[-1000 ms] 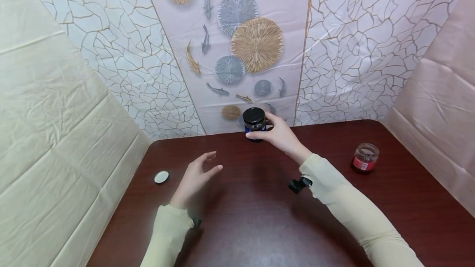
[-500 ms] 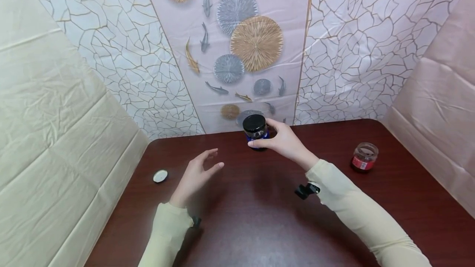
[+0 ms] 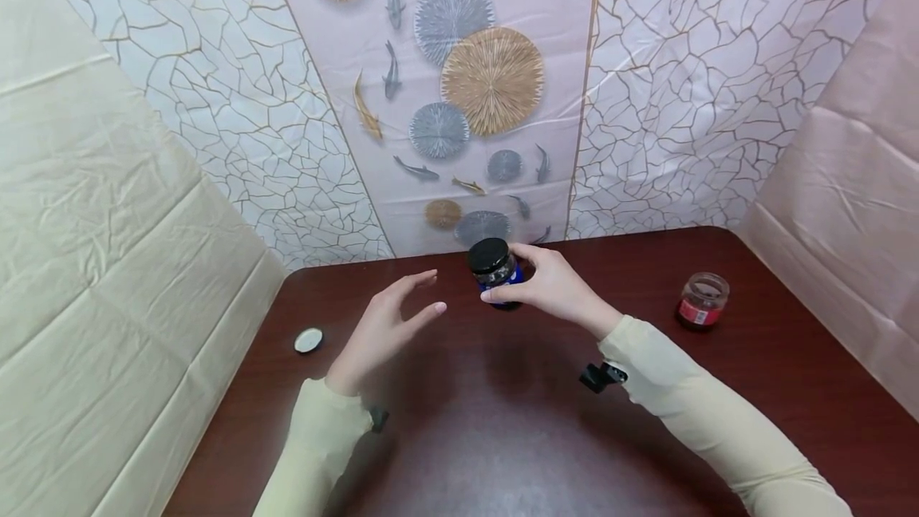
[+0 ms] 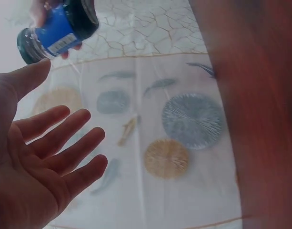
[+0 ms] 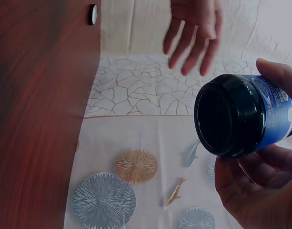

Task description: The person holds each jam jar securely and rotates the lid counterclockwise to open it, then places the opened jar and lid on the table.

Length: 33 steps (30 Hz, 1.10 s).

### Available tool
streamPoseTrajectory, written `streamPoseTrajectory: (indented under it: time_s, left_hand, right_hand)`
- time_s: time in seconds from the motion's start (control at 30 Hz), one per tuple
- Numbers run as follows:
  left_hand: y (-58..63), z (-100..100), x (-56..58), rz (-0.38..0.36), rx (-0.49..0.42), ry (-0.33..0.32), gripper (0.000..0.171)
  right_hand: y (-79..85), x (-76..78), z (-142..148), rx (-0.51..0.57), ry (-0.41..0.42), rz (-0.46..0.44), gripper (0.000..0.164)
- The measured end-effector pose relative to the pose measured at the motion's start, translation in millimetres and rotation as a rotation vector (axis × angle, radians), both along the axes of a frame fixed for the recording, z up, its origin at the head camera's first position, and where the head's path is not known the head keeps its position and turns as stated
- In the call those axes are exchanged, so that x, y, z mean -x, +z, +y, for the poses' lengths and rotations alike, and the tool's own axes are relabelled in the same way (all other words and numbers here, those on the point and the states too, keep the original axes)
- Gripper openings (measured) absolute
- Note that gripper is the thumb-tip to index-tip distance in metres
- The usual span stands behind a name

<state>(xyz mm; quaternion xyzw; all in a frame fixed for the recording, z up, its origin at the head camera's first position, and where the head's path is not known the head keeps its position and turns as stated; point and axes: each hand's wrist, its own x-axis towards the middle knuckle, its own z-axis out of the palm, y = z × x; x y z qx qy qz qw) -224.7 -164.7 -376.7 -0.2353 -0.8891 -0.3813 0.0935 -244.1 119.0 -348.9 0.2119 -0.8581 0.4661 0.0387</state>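
A glass jar (image 3: 506, 274) with a black lid, dark contents and a blue label is held up over the far part of the table. My right hand (image 3: 556, 287) grips it from the right side, thumb in front and fingers behind. The jar tilts a little, its lid leaning left. In the right wrist view the jar's (image 5: 274, 107) dark base faces the camera. My left hand (image 3: 380, 327) hovers to the left of the jar, apart from it, fingers loosely spread and holding nothing. The left wrist view shows that palm (image 4: 36, 171) bare, with the jar (image 4: 57, 31) beyond the thumb.
An open glass jar (image 3: 702, 301) with a red label and dark contents stands on the right of the brown table (image 3: 502, 421). A round lid (image 3: 309, 340) lies at the left, pale inside up. Patterned cloth (image 3: 646, 102) hangs behind the table, with plain cloth at both sides.
My right hand has brought the blue-label jar nearer to me, tilting it slightly left. The left hand has shifted slightly up and right, toward the jar.
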Motion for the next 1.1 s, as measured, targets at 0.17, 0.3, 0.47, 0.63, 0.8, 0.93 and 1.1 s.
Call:
streamPoseTrajectory:
  time_s: [0.17, 0.3, 0.47, 0.63, 0.8, 0.93, 1.1]
  left_hand:
    - [9.1, 8, -1.9, 0.076, 0.023, -0.056, 0.056]
    - [13.8, 14, -2.7, 0.121, 0.037, -0.094, 0.056]
    - [17.9, 20, -4.9, 0.138, 0.032, -0.142, 0.057]
    - [22.2, 24, -7.6, 0.160, 0.026, -0.208, 0.058]
    - [25.3, 28, -11.0, 0.173, 0.017, -0.286, 0.060]
    - [26.3, 30, -14.6, 0.162, 0.015, -0.352, 0.060]
    - [26.0, 32, -17.7, 0.143, 0.008, -0.441, 0.062]
  right_hand:
    - [-1.9, -5.8, 0, -0.004, 0.024, 0.014, 0.066]
    - [-6.1, -9.3, -1, 0.018, 0.062, -0.016, 0.064]
    - [-11.3, -13.9, -2, 0.019, 0.097, -0.029, 0.057]
    - [-14.9, -19.3, -4, 0.047, 0.140, -0.053, 0.053]
    - [-17.5, -25.3, -6, 0.102, 0.221, -0.114, 0.051]
    - [-18.5, -29.1, -7, 0.129, 0.302, -0.159, 0.051]
    - [-19.2, -31.4, -8, 0.199, 0.434, -0.252, 0.054]
